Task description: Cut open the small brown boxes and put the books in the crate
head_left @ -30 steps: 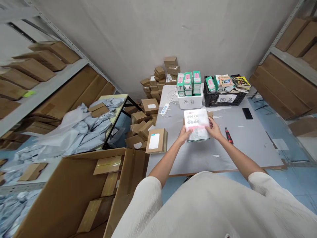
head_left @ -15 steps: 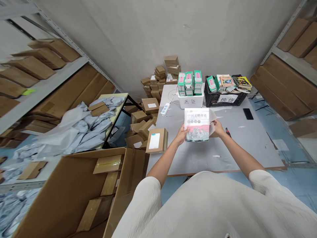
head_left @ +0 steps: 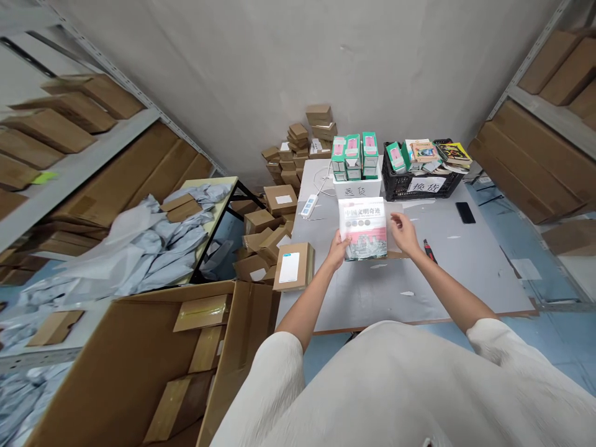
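My left hand [head_left: 338, 249] is closed on the lower left edge of a book [head_left: 363, 233], thumb on the front cover. The cover is white above and pink below, with dark Chinese lettering and a grey picture of buildings. The book is raised and tilted towards me over the table. Just off its right edge, my right hand [head_left: 404, 233] has its fingers loosely bent and apart, with nothing visible in them. A piece of brown cardboard [head_left: 395, 254] shows partly beneath the book.
On the grey table [head_left: 447, 279] are a red and black cutter [head_left: 429, 251], a phone [head_left: 465, 213], a power strip [head_left: 310, 206] and a labelled carton [head_left: 294, 267]. A white bin [head_left: 357, 188] and a black crate [head_left: 421, 186] stand behind. A large open box [head_left: 93, 366] is at left.
My right hand has let go of the pale sheet at the book's right side, which no longer shows. The book has shifted slightly left in my left hand.
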Tool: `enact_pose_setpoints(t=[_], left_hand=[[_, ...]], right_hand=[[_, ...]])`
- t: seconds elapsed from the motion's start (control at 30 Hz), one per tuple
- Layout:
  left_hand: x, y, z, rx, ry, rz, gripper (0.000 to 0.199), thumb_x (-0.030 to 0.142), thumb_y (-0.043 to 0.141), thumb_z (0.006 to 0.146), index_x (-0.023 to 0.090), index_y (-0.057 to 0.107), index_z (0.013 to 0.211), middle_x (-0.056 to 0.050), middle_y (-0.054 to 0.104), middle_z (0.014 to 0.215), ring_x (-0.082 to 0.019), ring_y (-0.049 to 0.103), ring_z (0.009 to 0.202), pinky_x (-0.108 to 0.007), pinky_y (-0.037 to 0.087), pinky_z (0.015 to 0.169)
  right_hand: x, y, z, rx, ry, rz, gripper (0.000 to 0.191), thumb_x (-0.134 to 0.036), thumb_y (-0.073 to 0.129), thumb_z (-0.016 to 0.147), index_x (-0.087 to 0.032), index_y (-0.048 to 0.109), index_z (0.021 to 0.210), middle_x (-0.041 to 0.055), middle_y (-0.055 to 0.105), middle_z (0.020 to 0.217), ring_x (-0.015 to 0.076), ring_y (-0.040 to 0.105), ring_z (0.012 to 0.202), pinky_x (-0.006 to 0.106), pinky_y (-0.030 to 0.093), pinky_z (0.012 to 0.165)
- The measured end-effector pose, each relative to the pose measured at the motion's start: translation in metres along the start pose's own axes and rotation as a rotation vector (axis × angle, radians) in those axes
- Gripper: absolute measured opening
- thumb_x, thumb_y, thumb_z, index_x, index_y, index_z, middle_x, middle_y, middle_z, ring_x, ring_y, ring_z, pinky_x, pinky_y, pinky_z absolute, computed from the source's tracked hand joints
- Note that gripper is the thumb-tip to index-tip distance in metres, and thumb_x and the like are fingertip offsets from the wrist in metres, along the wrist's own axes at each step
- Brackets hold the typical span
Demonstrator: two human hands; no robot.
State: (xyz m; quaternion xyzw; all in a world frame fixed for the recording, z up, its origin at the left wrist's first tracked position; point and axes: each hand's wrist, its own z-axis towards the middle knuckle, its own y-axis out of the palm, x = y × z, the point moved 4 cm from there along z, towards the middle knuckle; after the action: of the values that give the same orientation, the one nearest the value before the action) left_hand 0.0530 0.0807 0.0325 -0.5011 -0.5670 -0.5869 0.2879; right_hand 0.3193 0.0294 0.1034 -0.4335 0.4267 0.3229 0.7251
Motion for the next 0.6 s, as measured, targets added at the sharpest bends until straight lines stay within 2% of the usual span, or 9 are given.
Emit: enact_pose_setpoints(t=[0.13, 0.2, 0.3, 0.4, 0.47, 0.53, 0.6], left_hand=[[0.000, 0.007, 0.000, 0.005, 0.007, 0.005, 0.071, 0.059, 0.099, 0.067, 0.023, 0.068, 0.119, -0.008, 0.079, 0.120, -0.029, 0.073, 0.112, -0.041, 0.058, 0.098], [0.000, 0.010, 0.000, 0.029, 0.021, 0.037, 0.066, 0.056, 0.098, 0.068, 0.021, 0.068, 0.116, -0.008, 0.079, 0.116, -0.028, 0.074, 0.109, -0.039, 0.058, 0.097], [0.004, 0.010, 0.001, 0.127, 0.063, 0.141, 0.053, 0.044, 0.096, 0.072, 0.020, 0.068, 0.110, -0.008, 0.078, 0.109, -0.025, 0.073, 0.104, -0.037, 0.057, 0.095], [0.016, 0.007, -0.001, 0.283, 0.143, 0.331, 0.034, 0.031, 0.090, 0.076, 0.021, 0.068, 0.100, -0.005, 0.076, 0.099, -0.023, 0.071, 0.097, -0.035, 0.055, 0.094], [0.026, 0.006, -0.004, 0.358, 0.194, 0.468, 0.019, 0.028, 0.083, 0.083, 0.022, 0.068, 0.090, -0.004, 0.074, 0.091, -0.021, 0.069, 0.092, -0.034, 0.054, 0.093], [0.036, 0.008, -0.008, 0.374, 0.248, 0.567, 0.013, 0.029, 0.076, 0.090, 0.023, 0.066, 0.084, -0.003, 0.071, 0.088, -0.021, 0.067, 0.090, -0.033, 0.054, 0.092], [0.045, 0.017, -0.013, 0.341, 0.328, 0.631, 0.013, 0.031, 0.070, 0.095, 0.024, 0.064, 0.086, -0.004, 0.070, 0.092, -0.022, 0.067, 0.095, -0.034, 0.054, 0.094]], right_hand=[[0.027, 0.027, -0.008, -0.306, 0.232, 0.208, 0.039, -0.053, 0.072, 0.087, -0.020, 0.072, 0.109, 0.0096, 0.080, 0.103, 0.0296, 0.073, 0.101, 0.047, 0.060, 0.097], [0.035, 0.033, -0.014, -0.374, 0.286, 0.313, 0.044, -0.057, 0.076, 0.084, -0.022, 0.069, 0.110, 0.0073, 0.080, 0.098, 0.0283, 0.074, 0.095, 0.046, 0.061, 0.092], [0.041, 0.033, -0.018, -0.336, 0.292, 0.383, 0.051, -0.061, 0.079, 0.081, -0.025, 0.064, 0.113, 0.0060, 0.080, 0.096, 0.0268, 0.074, 0.091, 0.044, 0.061, 0.087], [0.043, 0.030, -0.016, -0.283, 0.262, 0.366, 0.051, -0.064, 0.077, 0.082, -0.026, 0.061, 0.111, 0.0067, 0.080, 0.097, 0.0275, 0.074, 0.091, 0.042, 0.061, 0.084], [0.044, 0.028, -0.013, -0.256, 0.242, 0.330, 0.048, -0.064, 0.074, 0.083, -0.026, 0.061, 0.110, 0.0075, 0.080, 0.099, 0.0280, 0.074, 0.094, 0.042, 0.060, 0.083], [0.047, 0.026, -0.011, -0.223, 0.223, 0.276, 0.044, -0.062, 0.070, 0.085, -0.026, 0.060, 0.109, 0.0077, 0.080, 0.101, 0.0280, 0.074, 0.096, 0.041, 0.060, 0.084], [0.050, 0.025, -0.010, -0.191, 0.216, 0.210, 0.041, -0.059, 0.066, 0.086, -0.026, 0.061, 0.109, 0.0068, 0.079, 0.101, 0.0273, 0.073, 0.097, 0.040, 0.060, 0.084]])
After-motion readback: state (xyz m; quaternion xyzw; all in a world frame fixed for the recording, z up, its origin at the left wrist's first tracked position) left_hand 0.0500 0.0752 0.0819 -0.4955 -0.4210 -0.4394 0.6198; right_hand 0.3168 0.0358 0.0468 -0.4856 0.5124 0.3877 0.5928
